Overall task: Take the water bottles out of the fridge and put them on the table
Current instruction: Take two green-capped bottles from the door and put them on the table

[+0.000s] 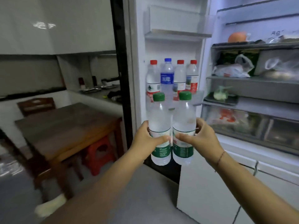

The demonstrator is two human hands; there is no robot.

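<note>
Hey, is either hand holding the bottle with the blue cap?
No, the left hand and right hand each grip a green-capped bottle, while the blue-capped bottle stands on the fridge door shelf.

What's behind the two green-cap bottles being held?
Four bottles in the fridge door shelf: three red-capped, one blue-capped. The held green-cap bottles cover their lower parts and most of the shelf front.

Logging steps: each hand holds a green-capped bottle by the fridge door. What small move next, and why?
Probably carry both leftward to the wooden table: left hand grips the left bottle, right hand the right bottle, both clear of the door shelf; no hand free.
</note>
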